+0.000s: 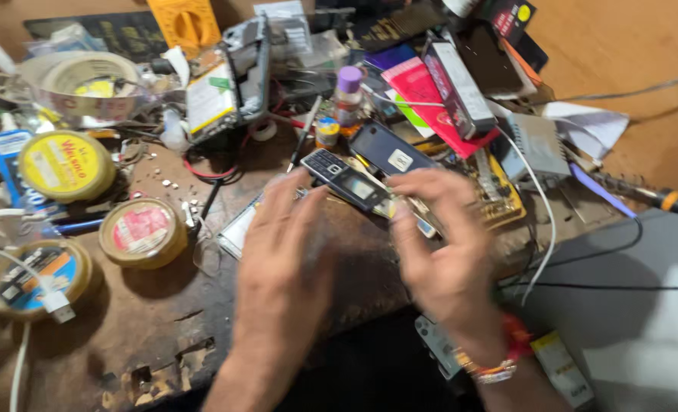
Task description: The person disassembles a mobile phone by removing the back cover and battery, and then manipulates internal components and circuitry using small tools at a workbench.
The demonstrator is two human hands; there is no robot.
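A cluttered, worn brown wooden workbench (163, 320) is seen from above through the head camera, its near edge chipped and cracked. Both hands are blurred. The left hand (281, 255) is held over the bench with fingers spread and loosely open; whether anything is gripped cannot be told. The right hand (442, 244), with a red and beaded bracelet (499, 358) at the wrist, is curled loosely, its fingertips touching or just beside a small black keypad mobile phone (346, 179) that lies tilted at the middle of the bench, just beyond both hands; a firm grip cannot be confirmed. Behind the phone a dark blue phone back cover (388, 149) is seen. At the left, three round yellow-lidded tins (64, 164) are set near one another, with a roll of pale tape (87, 84) farther back. A black soldering iron with an orange band (659, 198) lies at the right, near a grey surface (644, 305). A white cable (541, 221) is draped across the right edge of the bench.
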